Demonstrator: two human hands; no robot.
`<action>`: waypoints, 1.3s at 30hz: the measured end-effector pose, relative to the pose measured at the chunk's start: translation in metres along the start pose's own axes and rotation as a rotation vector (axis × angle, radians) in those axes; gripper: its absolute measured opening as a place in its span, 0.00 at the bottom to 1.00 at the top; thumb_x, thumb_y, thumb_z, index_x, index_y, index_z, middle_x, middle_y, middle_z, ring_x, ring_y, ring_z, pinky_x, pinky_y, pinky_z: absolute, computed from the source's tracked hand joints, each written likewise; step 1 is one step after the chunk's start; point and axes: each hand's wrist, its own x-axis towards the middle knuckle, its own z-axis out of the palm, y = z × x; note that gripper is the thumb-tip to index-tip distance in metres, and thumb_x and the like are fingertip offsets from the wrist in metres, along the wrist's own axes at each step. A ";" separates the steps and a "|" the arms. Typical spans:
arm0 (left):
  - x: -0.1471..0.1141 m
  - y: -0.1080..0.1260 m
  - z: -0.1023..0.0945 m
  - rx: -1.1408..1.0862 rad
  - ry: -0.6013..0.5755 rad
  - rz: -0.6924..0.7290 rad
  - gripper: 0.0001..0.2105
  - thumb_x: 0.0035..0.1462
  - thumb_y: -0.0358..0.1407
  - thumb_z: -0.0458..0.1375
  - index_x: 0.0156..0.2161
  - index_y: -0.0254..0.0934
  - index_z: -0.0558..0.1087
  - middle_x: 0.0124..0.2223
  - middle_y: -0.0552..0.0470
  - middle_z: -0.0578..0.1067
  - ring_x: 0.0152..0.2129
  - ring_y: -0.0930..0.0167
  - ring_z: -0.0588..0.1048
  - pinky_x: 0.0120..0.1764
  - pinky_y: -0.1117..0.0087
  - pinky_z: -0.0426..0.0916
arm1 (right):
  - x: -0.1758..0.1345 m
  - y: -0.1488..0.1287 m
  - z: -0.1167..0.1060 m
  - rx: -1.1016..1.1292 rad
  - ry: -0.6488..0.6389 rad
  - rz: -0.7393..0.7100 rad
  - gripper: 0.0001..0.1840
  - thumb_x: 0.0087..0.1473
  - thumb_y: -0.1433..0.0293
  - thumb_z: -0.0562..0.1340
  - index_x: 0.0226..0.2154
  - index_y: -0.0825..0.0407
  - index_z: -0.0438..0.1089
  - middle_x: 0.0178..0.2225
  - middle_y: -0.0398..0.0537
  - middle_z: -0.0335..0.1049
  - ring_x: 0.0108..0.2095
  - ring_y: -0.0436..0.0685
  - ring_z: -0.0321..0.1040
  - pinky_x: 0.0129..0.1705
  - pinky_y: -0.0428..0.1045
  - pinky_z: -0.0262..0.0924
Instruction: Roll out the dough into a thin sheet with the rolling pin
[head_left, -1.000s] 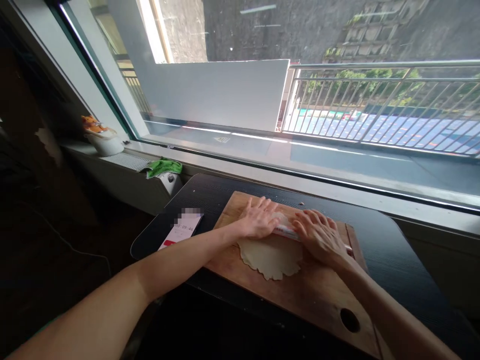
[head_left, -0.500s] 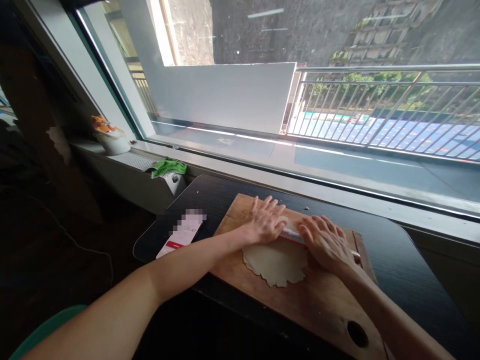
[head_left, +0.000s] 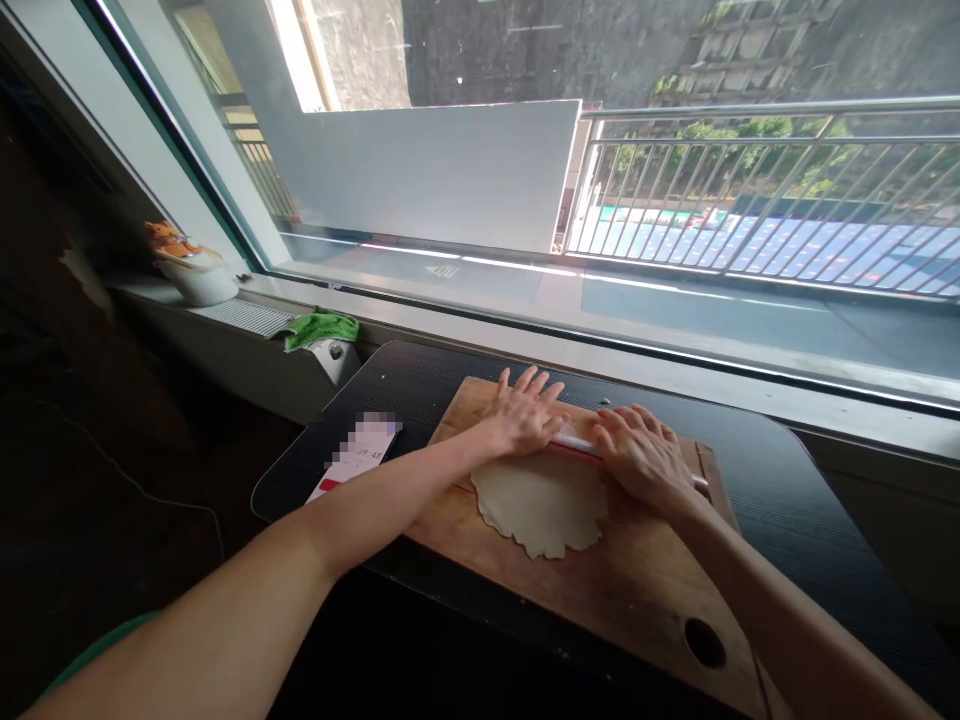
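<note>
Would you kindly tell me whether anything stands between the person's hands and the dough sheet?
Yes, the rolling pin does: the left hand and right hand rest on it, and it lies across the far side of the dough sheet. Nothing else visible intervenes.

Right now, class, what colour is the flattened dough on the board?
Pale cream; the dough shows best in the head view.

There are two bare hands (head_left: pixel 523 416) (head_left: pixel 646 455), one slim white-and-red rolling pin (head_left: pixel 577 443), one flat pale dough sheet (head_left: pixel 540 505), one brown wooden board (head_left: pixel 637 580) and one rectangular pink-screened phone (head_left: pixel 366 455).
</note>
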 end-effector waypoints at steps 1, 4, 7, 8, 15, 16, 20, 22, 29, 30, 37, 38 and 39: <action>0.008 -0.001 -0.001 0.005 0.011 -0.011 0.31 0.70 0.50 0.41 0.71 0.38 0.56 0.74 0.44 0.53 0.72 0.59 0.45 0.70 0.42 0.38 | 0.010 -0.001 -0.003 0.022 -0.035 0.061 0.29 0.66 0.60 0.46 0.61 0.51 0.68 0.64 0.56 0.66 0.67 0.66 0.53 0.65 0.64 0.52; 0.026 -0.004 -0.005 -0.002 -0.001 -0.094 0.31 0.70 0.49 0.40 0.71 0.36 0.55 0.75 0.44 0.52 0.73 0.60 0.45 0.70 0.42 0.38 | 0.035 -0.003 -0.009 0.078 -0.108 0.219 0.33 0.65 0.58 0.48 0.65 0.55 0.63 0.66 0.62 0.62 0.68 0.68 0.53 0.64 0.65 0.53; 0.021 -0.002 -0.006 -0.024 -0.070 -0.130 0.33 0.69 0.52 0.40 0.71 0.37 0.55 0.74 0.43 0.53 0.72 0.58 0.46 0.70 0.41 0.40 | 0.032 -0.002 -0.009 0.081 -0.137 0.205 0.33 0.65 0.57 0.47 0.66 0.54 0.63 0.66 0.62 0.61 0.67 0.70 0.55 0.63 0.66 0.55; 0.018 -0.001 -0.007 -0.028 -0.085 -0.118 0.33 0.68 0.53 0.40 0.71 0.38 0.55 0.74 0.43 0.54 0.72 0.58 0.47 0.70 0.41 0.40 | 0.028 -0.002 -0.008 0.079 -0.139 0.174 0.32 0.65 0.57 0.47 0.65 0.52 0.64 0.66 0.60 0.62 0.67 0.69 0.55 0.63 0.66 0.55; 0.028 -0.005 -0.007 -0.067 -0.101 -0.179 0.34 0.69 0.53 0.37 0.72 0.36 0.53 0.74 0.42 0.53 0.72 0.57 0.45 0.69 0.40 0.40 | 0.043 0.000 -0.008 0.084 -0.149 0.245 0.34 0.65 0.58 0.47 0.68 0.55 0.59 0.69 0.61 0.56 0.69 0.70 0.50 0.66 0.66 0.50; 0.028 -0.005 -0.006 -0.070 -0.101 -0.191 0.33 0.69 0.52 0.37 0.72 0.36 0.53 0.74 0.42 0.53 0.72 0.57 0.45 0.69 0.39 0.41 | 0.044 0.000 -0.009 0.085 -0.162 0.260 0.35 0.65 0.57 0.48 0.68 0.55 0.58 0.69 0.61 0.55 0.69 0.70 0.50 0.66 0.66 0.50; 0.012 -0.001 0.000 -0.073 -0.083 -0.134 0.33 0.68 0.54 0.38 0.71 0.39 0.56 0.73 0.44 0.57 0.72 0.57 0.49 0.69 0.41 0.42 | 0.028 0.000 -0.010 0.082 -0.216 0.167 0.32 0.66 0.57 0.45 0.65 0.49 0.63 0.68 0.56 0.58 0.68 0.69 0.52 0.66 0.66 0.50; 0.011 -0.001 -0.001 -0.061 -0.055 -0.104 0.33 0.68 0.54 0.40 0.70 0.39 0.57 0.73 0.45 0.58 0.71 0.57 0.49 0.69 0.41 0.42 | 0.024 0.001 -0.010 0.076 -0.201 0.151 0.31 0.66 0.57 0.44 0.64 0.48 0.64 0.68 0.55 0.59 0.67 0.69 0.53 0.65 0.67 0.51; 0.023 -0.002 -0.003 -0.051 -0.027 -0.202 0.31 0.69 0.51 0.41 0.70 0.36 0.58 0.72 0.43 0.59 0.71 0.57 0.49 0.69 0.41 0.43 | 0.032 -0.001 -0.007 0.055 -0.090 0.223 0.34 0.65 0.56 0.48 0.68 0.53 0.59 0.70 0.58 0.54 0.69 0.67 0.49 0.67 0.63 0.48; 0.017 -0.001 -0.001 -0.055 -0.037 -0.188 0.32 0.68 0.52 0.42 0.69 0.37 0.58 0.72 0.42 0.59 0.71 0.56 0.49 0.69 0.41 0.44 | 0.027 0.000 -0.005 0.046 -0.089 0.196 0.33 0.66 0.57 0.47 0.68 0.52 0.59 0.70 0.57 0.54 0.69 0.66 0.48 0.68 0.63 0.48; 0.032 -0.005 -0.001 -0.040 -0.017 -0.217 0.32 0.67 0.53 0.43 0.68 0.35 0.61 0.71 0.40 0.61 0.71 0.56 0.51 0.69 0.41 0.44 | 0.043 0.002 -0.005 0.055 -0.032 0.220 0.32 0.64 0.59 0.49 0.67 0.52 0.61 0.69 0.58 0.55 0.70 0.66 0.46 0.68 0.63 0.47; 0.036 -0.006 -0.003 -0.037 -0.015 -0.237 0.32 0.67 0.52 0.43 0.68 0.34 0.61 0.71 0.39 0.61 0.71 0.56 0.51 0.69 0.41 0.44 | 0.049 0.001 -0.007 0.064 -0.037 0.245 0.33 0.64 0.59 0.50 0.67 0.54 0.60 0.69 0.59 0.55 0.70 0.67 0.47 0.68 0.63 0.47; 0.037 -0.007 -0.003 -0.037 -0.015 -0.246 0.32 0.67 0.51 0.43 0.68 0.34 0.61 0.70 0.39 0.62 0.71 0.56 0.51 0.69 0.41 0.45 | 0.050 0.001 -0.007 0.069 -0.048 0.260 0.34 0.63 0.58 0.50 0.68 0.54 0.59 0.69 0.59 0.55 0.69 0.67 0.47 0.68 0.64 0.48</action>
